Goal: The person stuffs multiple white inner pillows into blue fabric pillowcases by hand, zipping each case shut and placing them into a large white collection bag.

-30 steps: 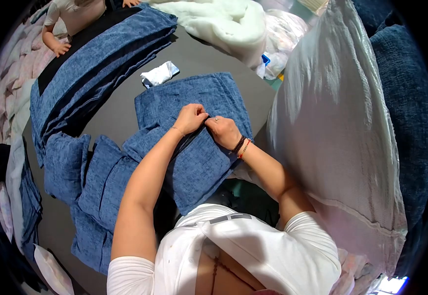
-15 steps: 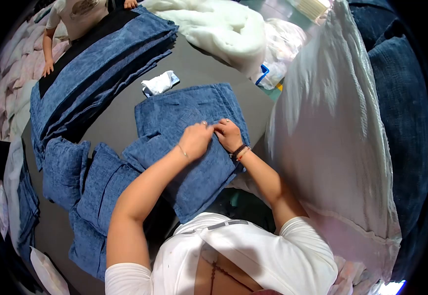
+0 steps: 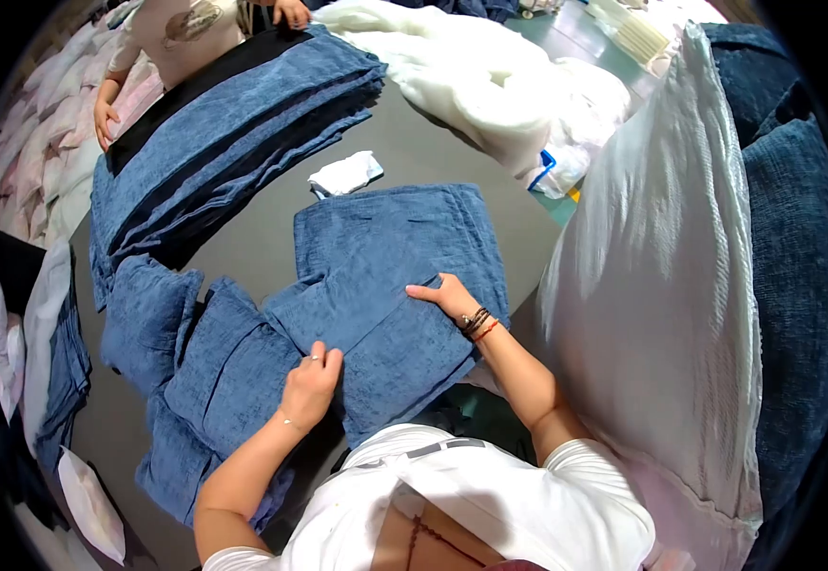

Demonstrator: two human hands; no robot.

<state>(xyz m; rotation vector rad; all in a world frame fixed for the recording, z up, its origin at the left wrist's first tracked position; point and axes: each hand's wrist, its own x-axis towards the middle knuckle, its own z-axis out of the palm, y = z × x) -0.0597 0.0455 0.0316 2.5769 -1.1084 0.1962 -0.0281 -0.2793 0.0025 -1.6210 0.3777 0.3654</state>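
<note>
A blue fabric cushion cover point(image 3: 385, 376) lies flat in front of me, with an overlapping fold running slantwise across it. My right hand point(image 3: 447, 297) rests on the cover near the upper end of that fold, thumb stretched out and apart from the fingers. Down at the cover's left edge, my left hand point(image 3: 309, 388) is closed with its fingers curled; whatever is between them is hidden. Close by on the left, stuffed blue cushions point(image 3: 233, 366) lie together, one of them point(image 3: 152, 319) against the large fabric stack.
A stack of blue fabric point(image 3: 243, 105) covers the table's far left, beside another person's hand point(image 3: 105, 124). A white label bundle point(image 3: 345, 174) lies on the grey table point(image 3: 252, 228). White stuffing point(image 3: 461, 67) is at the back. A tall white sack point(image 3: 652, 314) stands right.
My left hand has drawn away from my right, down and left to the cover's edge. My right hand has shifted slightly downward and its thumb has spread. The view has turned somewhat.
</note>
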